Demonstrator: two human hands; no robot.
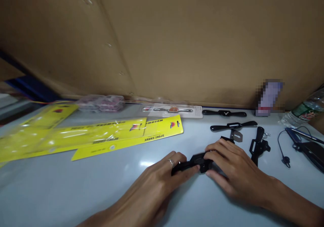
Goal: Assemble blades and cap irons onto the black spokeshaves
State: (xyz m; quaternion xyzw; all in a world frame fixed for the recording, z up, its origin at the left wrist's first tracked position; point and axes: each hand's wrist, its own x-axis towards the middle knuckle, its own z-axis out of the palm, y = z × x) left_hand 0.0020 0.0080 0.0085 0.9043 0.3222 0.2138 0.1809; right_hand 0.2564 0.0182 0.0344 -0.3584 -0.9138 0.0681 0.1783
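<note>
A black spokeshave (198, 161) is held between both hands just above the grey tabletop. My left hand (162, 176), with a ring on one finger, is wrapped round its left handle, the thumb reaching its middle. The fingers of my right hand (233, 169) grip its right part and cover that handle. Behind my right hand lie a black spokeshave body (234, 125) and a flat metal blade (236, 136). Further right, another black spokeshave body (257, 146) lies beside small metal screws (266, 135).
Yellow printed cards (126, 136) and clear plastic sleeves cover the left side. At the back are plastic boxes (101, 103), a packaged spokeshave (174, 110) and a black one (224, 113). A bottle (305, 112) and glasses (307, 147) are at the right. A cardboard wall (177, 45) rises behind.
</note>
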